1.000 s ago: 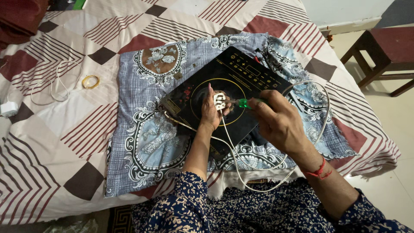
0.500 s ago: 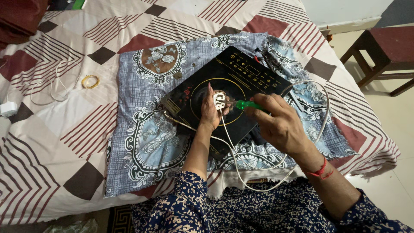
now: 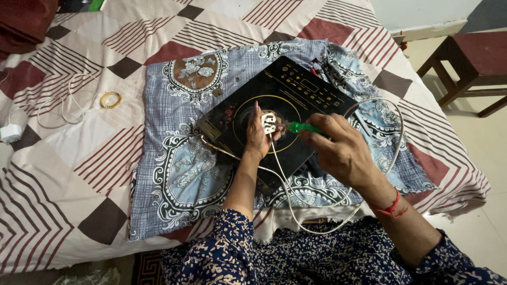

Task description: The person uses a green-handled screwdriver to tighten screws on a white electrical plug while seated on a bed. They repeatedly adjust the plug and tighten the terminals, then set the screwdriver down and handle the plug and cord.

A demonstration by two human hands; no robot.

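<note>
A: What is the left hand (image 3: 257, 138) doing?

B: It rests on the black cooktop (image 3: 274, 113) and pinches a white plug (image 3: 269, 122) between thumb and fingers, holding it steady over the round ring printed on the glass. The plug's white cord (image 3: 296, 200) runs off the near edge of the bed and loops back round the right side of the cooktop.

A: And the right hand (image 3: 340, 150)?

B: It is closed around a screwdriver with a green handle (image 3: 302, 127). The shaft points left at the plug, and the tip looks to be right at it, though I cannot tell whether it sits in a screw.

A: Has anything shifted in the last second?

B: Little. The right hand has slid a touch to the right and lower, so more of the green handle shows than a second ago, when the fingers hid most of it. The plug and the left hand have stayed put. My reading is that the tool is being turned or reseated on the plug, not taken away.

A: Where does all this lie?

B: The cooktop sits on a blue patterned cloth (image 3: 179, 174) spread over the checked bedsheet (image 3: 79, 174), toward the right edge of the bed. Well apart, near the left edge, lie a yellow bangle (image 3: 110, 100) and a white charger (image 3: 10, 132) with its thin cable.
</note>
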